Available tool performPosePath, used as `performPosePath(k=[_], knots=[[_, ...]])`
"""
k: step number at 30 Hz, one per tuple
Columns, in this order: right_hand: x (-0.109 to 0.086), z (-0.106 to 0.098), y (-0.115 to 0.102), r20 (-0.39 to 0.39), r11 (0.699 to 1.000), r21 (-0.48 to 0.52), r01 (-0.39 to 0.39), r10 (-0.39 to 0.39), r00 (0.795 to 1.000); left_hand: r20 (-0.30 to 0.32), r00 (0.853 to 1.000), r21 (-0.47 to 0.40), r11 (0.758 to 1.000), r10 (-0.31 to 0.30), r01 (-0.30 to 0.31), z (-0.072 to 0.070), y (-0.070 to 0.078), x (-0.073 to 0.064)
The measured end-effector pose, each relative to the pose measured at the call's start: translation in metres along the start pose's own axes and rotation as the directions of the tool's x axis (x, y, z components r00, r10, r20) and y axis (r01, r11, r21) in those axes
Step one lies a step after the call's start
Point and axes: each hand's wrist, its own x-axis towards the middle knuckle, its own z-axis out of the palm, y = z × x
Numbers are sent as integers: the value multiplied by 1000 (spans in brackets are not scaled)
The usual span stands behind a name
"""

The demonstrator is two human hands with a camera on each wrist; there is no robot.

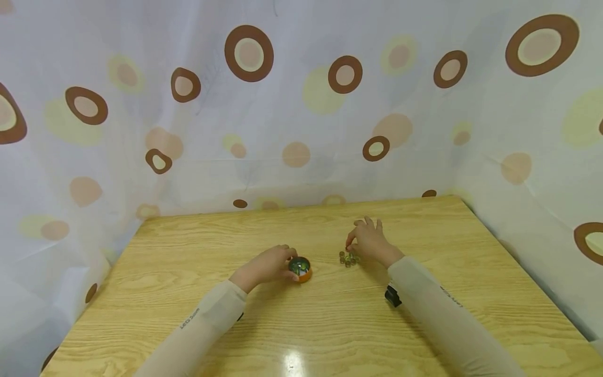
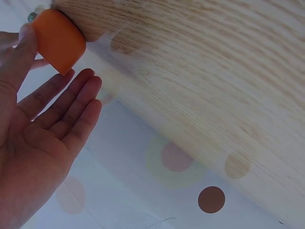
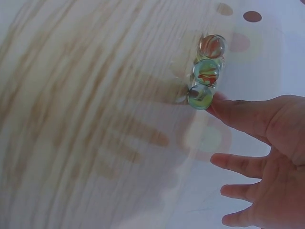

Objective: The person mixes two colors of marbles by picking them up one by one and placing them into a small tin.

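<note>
A small round orange bowl with a dark inside stands on the table, and green and pale shapes show within it. My left hand grips it from the left, thumb at the front and fingers behind. In the left wrist view its orange wall shows beside the thumb, with the other fingers spread below. To its right lies a cluster of several glass marbles. Over these my right hand pinches a marble at its fingertips. In the right wrist view, the thumb tip meets a green-yellow marble, the other fingers held away.
The wooden table runs back to a patterned curtain, which also hangs along both sides. A black wrist device sits under the right sleeve. Light reflects off the table near its front edge.
</note>
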Motion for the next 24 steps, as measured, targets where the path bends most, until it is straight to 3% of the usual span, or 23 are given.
performPosePath(k=[11, 24], knots=[[-2, -1, -3, -11, 1000, 4, 5, -5, 1000, 2, 1000, -13, 1000, 12, -12, -2, 3, -1], [-9, -8, -15, -87, 998, 4, 58, -57, 995, 13, 1000, -19, 1000, -9, 9, -4, 4, -3]])
